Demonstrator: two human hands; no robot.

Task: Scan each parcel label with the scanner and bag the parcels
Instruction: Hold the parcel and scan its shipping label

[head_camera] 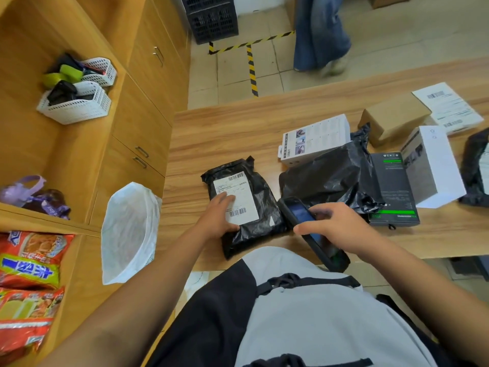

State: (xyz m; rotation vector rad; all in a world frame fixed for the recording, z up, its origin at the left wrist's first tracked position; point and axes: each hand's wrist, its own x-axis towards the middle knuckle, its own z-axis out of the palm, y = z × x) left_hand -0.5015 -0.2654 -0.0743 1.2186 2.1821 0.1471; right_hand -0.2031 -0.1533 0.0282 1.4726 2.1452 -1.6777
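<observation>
A black poly-bag parcel (264, 207) with a white shipping label (242, 192) lies near the table's front edge. My left hand (219, 215) rests flat on the parcel's left side, its fingers over part of the label. My right hand (336, 229) grips a black handheld scanner (299, 213) just right of the parcel, its screen lit and its head pointing away from me. A white woven sack (129, 234) stands open on the floor left of the table.
On the wooden table (225, 133) lie a second black bag (328, 176), white boxes (315, 139) (436, 165), a dark box (394, 186), a brown carton (394, 120) and papers (449, 107). Wooden cabinets stand left. A person's legs (320, 33) are beyond the table.
</observation>
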